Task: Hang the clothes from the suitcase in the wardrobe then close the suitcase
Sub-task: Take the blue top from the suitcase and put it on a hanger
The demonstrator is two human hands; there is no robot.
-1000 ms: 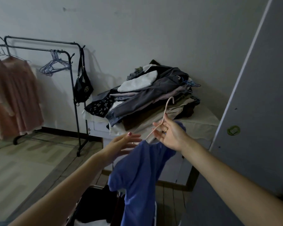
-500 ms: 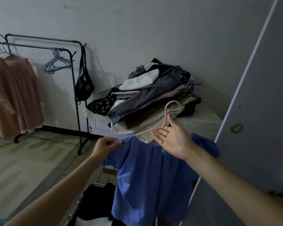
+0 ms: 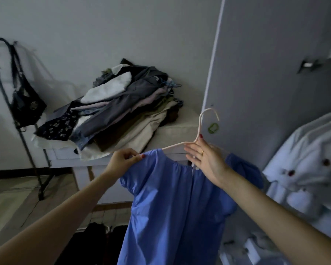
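Dim room, plain pale wall [image 3: 122,25] behind, tiled floor [image 3: 10,199] at lower left. At far left, blurred black rack [image 3: 21,131] with dark bag [image 3: 28,106] hanging from it. Beside that, against the wall, low white cabinet [image 3: 180,131] topped with a tall pile of folded clothes [image 3: 122,108]: white, grey, floral dark and beige layers, slumping leftward. Below centre, at the bottom edge, open dark suitcase [image 3: 96,243], contents too dark to make out.

In the foreground, left hand [image 3: 122,161] pinching the left shoulder of a blue top [image 3: 172,207], fingers curled round the fabric. Blue top draped on a pale hanger [image 3: 199,134], held up in the air above the suitcase, just in front of the wardrobe door [image 3: 266,73]. Right hand [image 3: 206,157] at the hanger's neck, below the hook, fingers mostly straight, index tip raised against the stem; exact grip hard to tell. Hook pointing up, free of any rail.

At right, grey wardrobe door standing ajar, small green sticker [image 3: 212,128] on it. Farther right, inside the wardrobe, white garment [image 3: 304,169] with dark red buttons, hanging.
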